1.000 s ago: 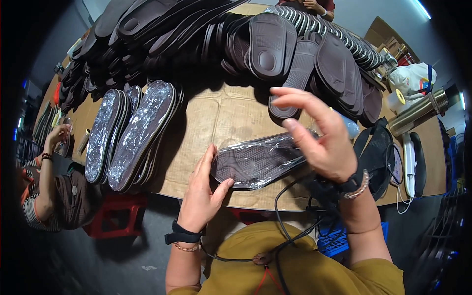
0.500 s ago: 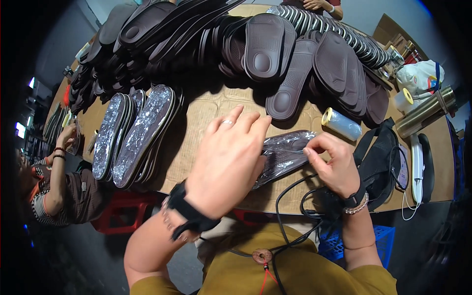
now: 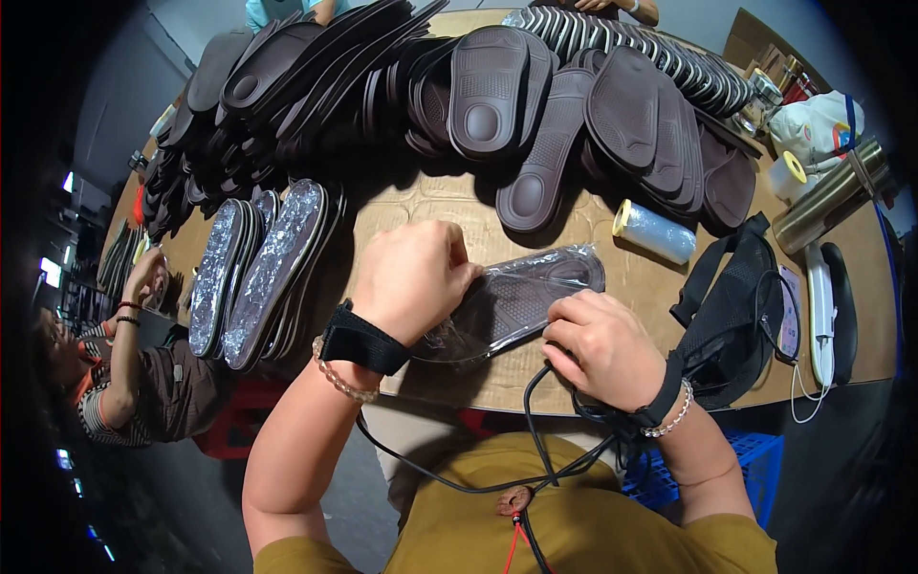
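A dark brown insole (image 3: 521, 298) lies slantwise on the cardboard-covered table in front of me, with shiny clear plastic film (image 3: 449, 340) over it and spreading past its near left end. My left hand (image 3: 406, 277) is closed at the insole's left edge, thumb and fingers pinching the film there. At the near right edge, my right hand (image 3: 602, 349) has its fingers curled together against the insole; what they grip is hidden. To the left stand stacks of film-wrapped insoles (image 3: 277, 277).
Large piles of bare brown insoles (image 3: 490, 91) cover the far side. Right of me are a film roll (image 3: 655, 232), a black bag (image 3: 732, 316), a phone (image 3: 789, 311) and a metal flask (image 3: 827, 201). Black cables (image 3: 535, 402) hang near my right wrist. A co-worker (image 3: 124, 373) sits left.
My left hand has gone from spread fingers to a pinch on the film. My right hand has moved from the insole's far right end down to its near edge.
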The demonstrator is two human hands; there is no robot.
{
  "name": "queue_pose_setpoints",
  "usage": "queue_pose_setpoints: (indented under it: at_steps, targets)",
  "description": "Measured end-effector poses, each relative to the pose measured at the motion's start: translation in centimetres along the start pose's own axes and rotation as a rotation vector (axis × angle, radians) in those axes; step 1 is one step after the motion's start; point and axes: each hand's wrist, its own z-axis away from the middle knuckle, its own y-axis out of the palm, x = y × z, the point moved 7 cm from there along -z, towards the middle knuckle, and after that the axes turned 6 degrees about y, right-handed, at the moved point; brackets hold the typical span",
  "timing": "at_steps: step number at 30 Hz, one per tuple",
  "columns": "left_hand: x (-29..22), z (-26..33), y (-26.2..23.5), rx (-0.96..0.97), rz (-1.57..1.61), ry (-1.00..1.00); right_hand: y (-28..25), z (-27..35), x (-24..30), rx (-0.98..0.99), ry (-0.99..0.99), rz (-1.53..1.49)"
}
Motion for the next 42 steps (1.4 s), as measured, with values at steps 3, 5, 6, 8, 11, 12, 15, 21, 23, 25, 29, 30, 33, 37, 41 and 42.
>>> queue_pose_setpoints:
  at_steps: [3,5,6,8,11,12,15,21,23,25,29,30,33,37,41,42]
  targets:
    - [0.5,0.0,0.1,0.002,0.027,-0.058,0.1,-0.2,0.2,0.000,-0.011,0.016]
    - [0.7,0.1,0.3,0.008,0.056,-0.083,0.2,-0.4,0.3,-0.007,-0.020,0.034]
    - [0.9,0.1,0.3,-0.009,0.058,-0.108,0.3,-0.5,0.4,-0.012,-0.025,0.044]
    - [1.1,0.0,0.2,-0.027,0.063,-0.134,0.3,-0.7,0.3,-0.009,-0.029,0.047]
    - [1.6,-0.2,-0.8,-0.136,0.010,-0.155,0.4,-0.8,0.4,-0.003,-0.036,0.057]
    - [2.1,-0.3,-0.9,-0.103,0.021,-0.182,0.5,-0.8,0.5,0.001,-0.038,0.056]
    - [1.5,0.5,-2.4,-0.203,-0.018,-0.102,0.5,-0.8,0.5,0.002,-0.030,0.066]
    - [-4.6,4.6,-2.2,-0.341,0.113,0.228,-0.6,-1.3,0.5,-0.007,-0.022,-0.006]
    - [-5.8,4.7,-0.1,-0.240,0.096,0.194,-2.0,-1.7,0.3,-0.048,-0.014,-0.041]
    - [-5.6,3.8,1.6,-0.169,-0.009,0.116,-4.0,-2.3,-0.1,-0.157,0.027,-0.072]
    - [-4.2,1.7,3.4,-0.107,-0.129,0.036,-7.2,-4.0,-1.7,-0.333,0.074,0.032]
    - [-3.9,1.4,3.4,-0.117,-0.154,0.019,-7.2,-4.5,-2.4,-0.319,0.131,0.030]
    - [-3.3,1.1,3.4,-0.102,-0.125,-0.001,-6.4,-5.7,-4.0,-0.255,0.224,0.031]
    - [-3.1,1.5,3.7,-0.063,-0.099,-0.010,-4.5,-5.8,-5.6,-0.131,0.357,0.023]
    - [-2.7,1.2,4.1,-0.018,-0.100,0.002,-3.5,-5.1,-6.3,-0.115,0.445,0.079]
    - [-2.5,1.0,4.5,0.042,-0.043,0.008,-3.5,-5.0,-6.5,-0.114,0.446,0.080]
